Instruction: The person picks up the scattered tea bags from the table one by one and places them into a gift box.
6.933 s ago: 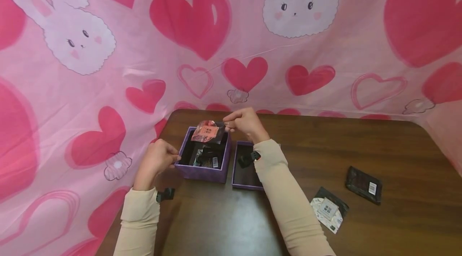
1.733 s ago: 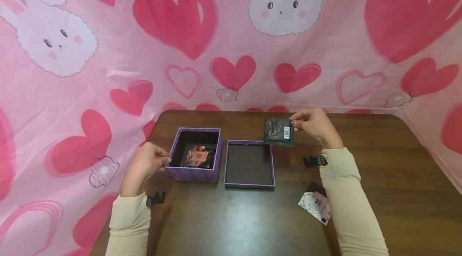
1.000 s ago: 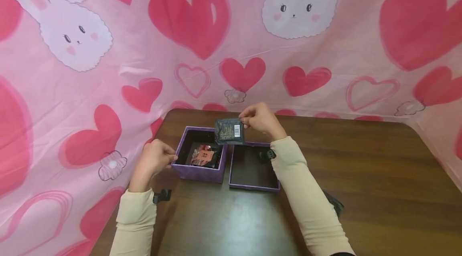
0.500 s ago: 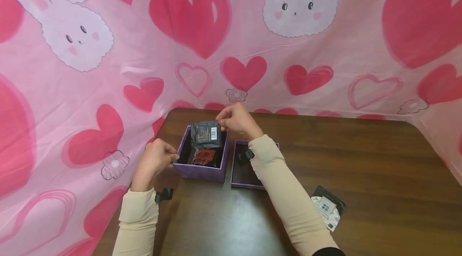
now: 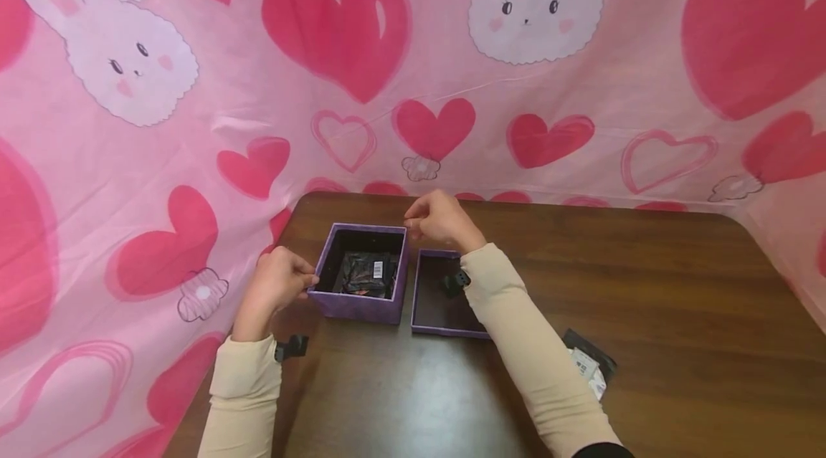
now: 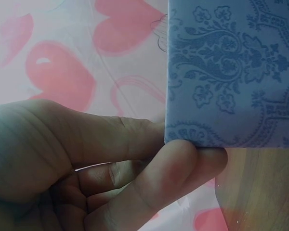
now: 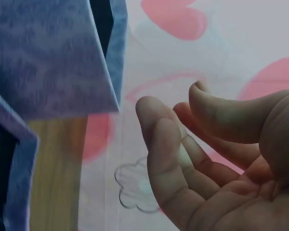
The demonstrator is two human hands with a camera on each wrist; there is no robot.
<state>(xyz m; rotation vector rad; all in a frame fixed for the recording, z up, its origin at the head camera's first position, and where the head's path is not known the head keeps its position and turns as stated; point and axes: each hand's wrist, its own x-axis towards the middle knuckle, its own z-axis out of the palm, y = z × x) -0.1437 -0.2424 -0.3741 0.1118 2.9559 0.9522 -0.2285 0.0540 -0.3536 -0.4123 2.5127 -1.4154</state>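
Note:
A purple patterned box [image 5: 358, 306] stands open on the brown table [image 5: 665, 279]. A black packet [image 5: 368, 273] with a barcode lies inside it, on top of a reddish packet that barely shows. My left hand [image 5: 308, 282] grips the box's left wall; in the left wrist view its fingers [image 6: 183, 159] pinch the box [image 6: 231, 72] at a lower corner. My right hand [image 5: 414, 224] hovers over the box's far right corner, fingers loosely curled and empty, as the right wrist view confirms [image 7: 192, 130]. The box's lid [image 5: 431, 304] lies upturned just right of the box.
A black-and-white packet [image 5: 589, 365] lies on the table to the right, partly hidden behind my right sleeve [image 5: 535, 365]. A pink cloth with hearts and bunnies [image 5: 413, 49] hangs behind and drapes over the left table edge.
My right hand carried the black packet from the right to over the box and let it go; it now lies inside. The left hand kept its hold on the box.

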